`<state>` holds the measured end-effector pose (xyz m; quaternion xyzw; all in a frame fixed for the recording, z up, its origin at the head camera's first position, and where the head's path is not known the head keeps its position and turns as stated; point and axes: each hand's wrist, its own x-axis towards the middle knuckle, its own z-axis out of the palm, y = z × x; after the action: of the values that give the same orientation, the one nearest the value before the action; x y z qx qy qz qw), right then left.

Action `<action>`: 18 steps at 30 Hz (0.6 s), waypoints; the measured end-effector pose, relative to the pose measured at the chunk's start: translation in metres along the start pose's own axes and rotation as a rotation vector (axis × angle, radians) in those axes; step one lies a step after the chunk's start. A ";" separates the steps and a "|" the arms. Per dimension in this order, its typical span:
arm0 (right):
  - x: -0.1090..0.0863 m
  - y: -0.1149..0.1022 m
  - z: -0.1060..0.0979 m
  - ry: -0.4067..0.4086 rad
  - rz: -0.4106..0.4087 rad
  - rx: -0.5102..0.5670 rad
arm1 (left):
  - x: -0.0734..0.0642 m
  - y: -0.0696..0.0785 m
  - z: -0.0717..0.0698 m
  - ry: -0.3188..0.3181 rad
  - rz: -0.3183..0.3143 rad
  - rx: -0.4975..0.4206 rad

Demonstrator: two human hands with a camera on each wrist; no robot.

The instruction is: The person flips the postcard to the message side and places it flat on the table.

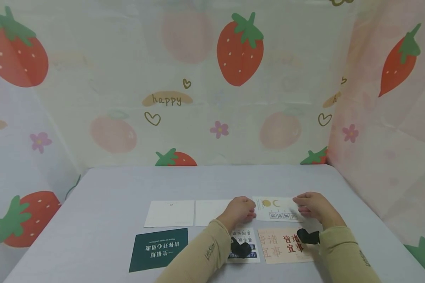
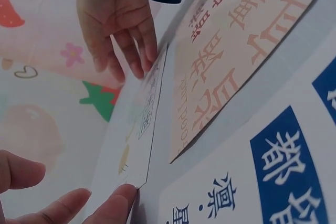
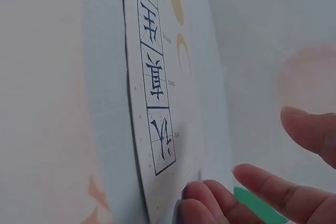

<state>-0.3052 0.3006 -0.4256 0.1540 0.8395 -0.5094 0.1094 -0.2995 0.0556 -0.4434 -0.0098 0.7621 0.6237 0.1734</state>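
A white postcard [image 1: 277,208] with a yellow sun, a moon and boxed characters lies flat on the table at the right of the back row. My left hand [image 1: 237,211] is at its left end, fingertips touching the corner and thumb held apart in the left wrist view. At the opposite end is my right hand [image 1: 316,208], its loosely bent fingers against the card's edge and its thumb away from the card in the right wrist view. Nearer to me lie a peach postcard [image 1: 273,254] with red characters and a white-and-blue postcard [image 1: 248,234], partly covered by the left wrist.
Two plain white cards [image 1: 170,217] lie left of my left hand; the hand partly hides one. A dark green card [image 1: 159,249] sits at the front left. Pale cloth covers the table [image 1: 102,220], and strawberry-print curtains [image 1: 198,86] enclose its back and sides.
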 end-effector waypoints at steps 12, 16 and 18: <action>0.004 0.003 0.000 0.014 -0.002 -0.010 | -0.001 0.000 0.000 0.011 0.004 -0.010; 0.003 0.004 -0.001 0.016 -0.013 -0.049 | -0.001 0.000 0.000 0.013 0.003 -0.016; 0.003 0.005 -0.002 0.022 -0.019 -0.094 | -0.001 0.000 0.000 0.016 0.004 -0.011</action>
<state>-0.3060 0.3048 -0.4297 0.1463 0.8652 -0.4685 0.1028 -0.2979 0.0556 -0.4435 -0.0141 0.7600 0.6281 0.1661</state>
